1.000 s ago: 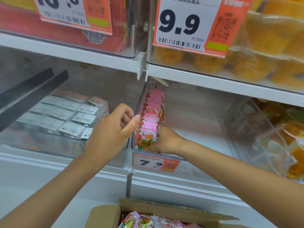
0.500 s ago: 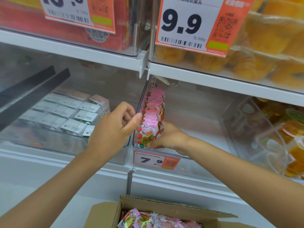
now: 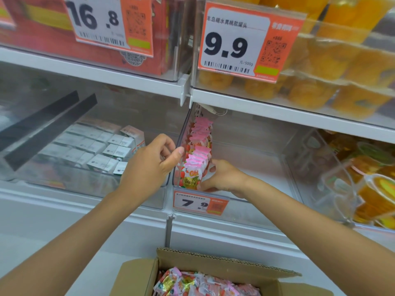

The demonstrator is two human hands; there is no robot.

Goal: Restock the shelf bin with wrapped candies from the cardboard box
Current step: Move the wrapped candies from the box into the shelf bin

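**Right hand grips the candy row; left hand at the bin wall**

Head view: a clear plastic shelf bin (image 3: 256, 165) sits on the lower shelf, with a 7.9 price tag (image 3: 199, 204) clipped to its front lip. A row of wrapped candies (image 3: 198, 154), pink-topped packs standing on edge, runs front to back along the bin's left wall; the front pack (image 3: 193, 177) shows strawberries and the letters "Oh!". The right hand (image 3: 224, 178) is inside the bin, fingers curled against the right side of the row near its front end and thumb low by the front pack, so it grips the row. The left hand (image 3: 149, 165) is outside the bin on its left, fingers curled inward, thumb tip at the top edge of the clear wall just beside the candies; whether it pinches that wall or holds nothing, I cannot tell.

Below the shelf, at the bottom edge of the view, a cardboard box (image 3: 136, 276) stands with its flaps open; loose candies (image 3: 203, 285) in pink and red wrappers lie heaped in it. The neighbouring bin on the left holds small white cartons (image 3: 102, 146) in rows; two black strips (image 3: 42, 129) slant across its far left. On the upper shelf, red boxes (image 3: 42, 28) stand behind a 16.8 price tag (image 3: 111, 22), and orange fruit cups (image 3: 320, 82) behind a 9.9 price tag (image 3: 245, 43). At the far right of the lower shelf another clear bin holds orange jelly cups (image 3: 374, 189).
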